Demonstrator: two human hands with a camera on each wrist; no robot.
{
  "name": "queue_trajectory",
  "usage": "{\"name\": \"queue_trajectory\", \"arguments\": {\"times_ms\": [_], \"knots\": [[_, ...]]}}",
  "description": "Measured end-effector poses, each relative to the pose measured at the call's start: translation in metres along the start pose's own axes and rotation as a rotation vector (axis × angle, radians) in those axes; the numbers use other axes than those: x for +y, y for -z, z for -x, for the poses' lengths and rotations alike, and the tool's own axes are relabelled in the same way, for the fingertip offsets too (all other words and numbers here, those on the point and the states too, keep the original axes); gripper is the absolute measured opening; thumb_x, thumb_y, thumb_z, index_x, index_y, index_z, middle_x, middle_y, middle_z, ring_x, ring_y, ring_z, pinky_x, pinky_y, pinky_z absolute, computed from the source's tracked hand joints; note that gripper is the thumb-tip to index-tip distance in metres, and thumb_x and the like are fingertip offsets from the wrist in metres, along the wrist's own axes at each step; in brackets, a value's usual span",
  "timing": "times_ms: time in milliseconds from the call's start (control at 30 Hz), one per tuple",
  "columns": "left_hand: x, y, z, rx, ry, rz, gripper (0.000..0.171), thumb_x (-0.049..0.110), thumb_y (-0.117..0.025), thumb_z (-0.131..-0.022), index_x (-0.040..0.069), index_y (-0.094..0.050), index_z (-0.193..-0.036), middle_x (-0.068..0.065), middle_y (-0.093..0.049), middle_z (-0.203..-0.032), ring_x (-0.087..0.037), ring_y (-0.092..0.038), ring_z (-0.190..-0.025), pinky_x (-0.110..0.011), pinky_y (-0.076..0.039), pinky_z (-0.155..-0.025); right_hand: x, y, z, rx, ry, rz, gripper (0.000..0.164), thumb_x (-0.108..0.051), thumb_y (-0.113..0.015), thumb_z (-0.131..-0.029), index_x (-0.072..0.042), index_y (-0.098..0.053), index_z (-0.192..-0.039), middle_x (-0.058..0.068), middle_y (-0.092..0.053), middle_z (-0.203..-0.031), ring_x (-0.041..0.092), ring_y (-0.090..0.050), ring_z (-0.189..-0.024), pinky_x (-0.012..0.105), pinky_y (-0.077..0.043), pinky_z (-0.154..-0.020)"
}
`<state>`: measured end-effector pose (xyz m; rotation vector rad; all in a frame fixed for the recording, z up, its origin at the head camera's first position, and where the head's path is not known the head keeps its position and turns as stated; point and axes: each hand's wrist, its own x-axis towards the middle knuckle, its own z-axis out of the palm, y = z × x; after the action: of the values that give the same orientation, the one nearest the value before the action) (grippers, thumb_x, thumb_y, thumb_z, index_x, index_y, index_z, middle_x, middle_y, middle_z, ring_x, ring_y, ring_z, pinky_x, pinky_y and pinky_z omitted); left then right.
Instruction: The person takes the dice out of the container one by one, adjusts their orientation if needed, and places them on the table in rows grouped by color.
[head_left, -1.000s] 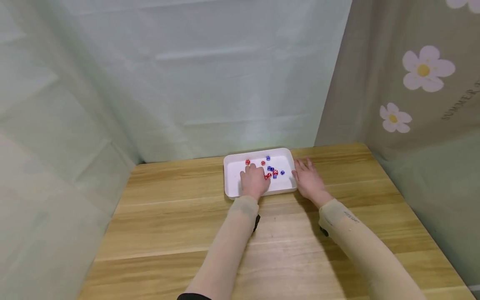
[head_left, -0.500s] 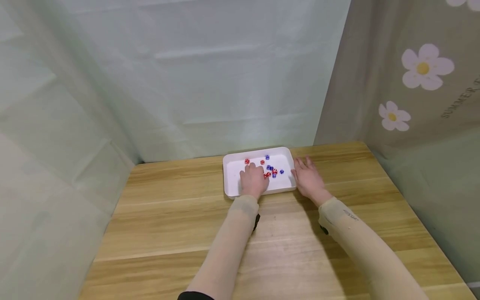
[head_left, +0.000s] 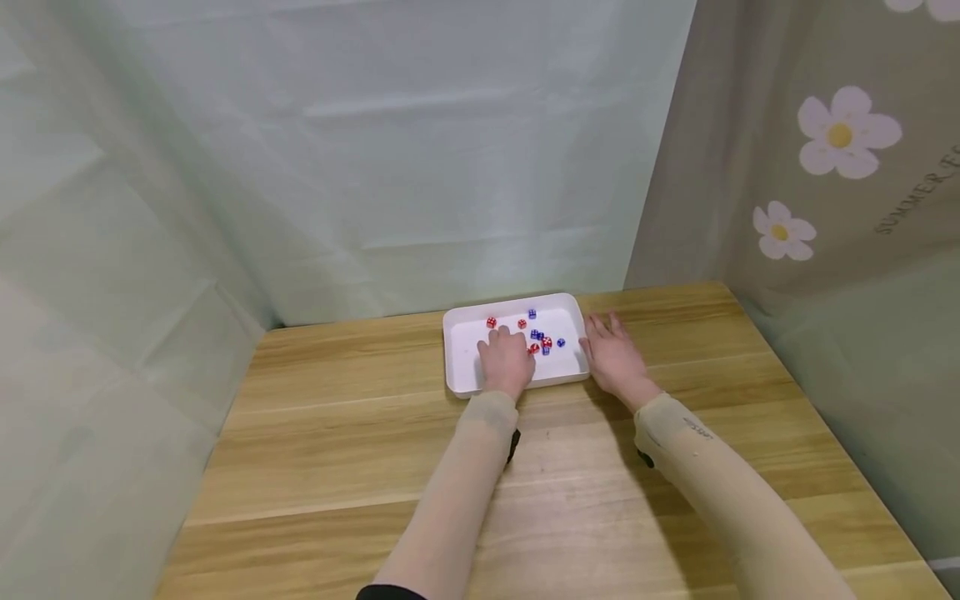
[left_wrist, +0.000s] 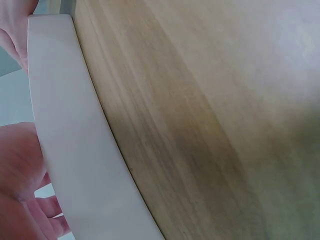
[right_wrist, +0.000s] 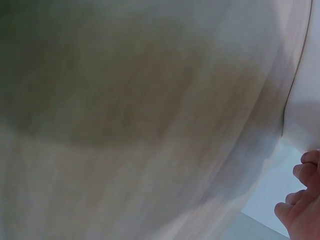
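A shallow white tray (head_left: 459,375) holds several red and blue dice, among them a red die (head_left: 491,322) at its far side and a blue die (head_left: 561,342) to the right. My left hand (head_left: 506,360) reaches into the tray, back upward and fingers bent down. Red dice (head_left: 534,348) lie right by its thumb and index finger. Its fingertips are hidden from above, so I cannot tell whether they pinch a die. My right hand (head_left: 613,358) lies along the tray's right end, fingers extended, thumb at the rim. The left wrist view shows the tray's outer wall (left_wrist: 75,120).
The tray stands near the far edge of a wooden table (head_left: 337,450). Behind it hangs a pale cloth (head_left: 450,150), with another cloth at the left. A flower-printed cloth (head_left: 720,192) hangs at the right.
The whole head view shifts slightly left. Both hands, the tray and the dice keep their places relative to one another.
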<state>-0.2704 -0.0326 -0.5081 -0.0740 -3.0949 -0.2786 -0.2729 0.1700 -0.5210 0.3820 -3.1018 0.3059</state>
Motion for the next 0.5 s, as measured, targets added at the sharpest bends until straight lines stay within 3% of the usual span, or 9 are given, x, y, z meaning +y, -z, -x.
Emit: {"name": "queue_trajectory", "arguments": {"times_ms": [500], "knots": [[-0.0049, 0.0013, 0.0074, 0.120, -0.054, 0.054, 0.022, 0.031, -0.075, -0.100, 0.011, -0.078, -0.109, -0.009, -0.068, -0.123, -0.028, -0.060, -0.119, -0.051, -0.049, -0.093, 0.0039, 0.0009, 0.0020, -0.010, 0.035, -0.073, 0.058, -0.029, -0.033, -0.118, 0.009, -0.030, -0.162, 0.027, -0.030, -0.169, 0.051, -0.016, -0.159, 0.057, -0.014, -0.129]]}}
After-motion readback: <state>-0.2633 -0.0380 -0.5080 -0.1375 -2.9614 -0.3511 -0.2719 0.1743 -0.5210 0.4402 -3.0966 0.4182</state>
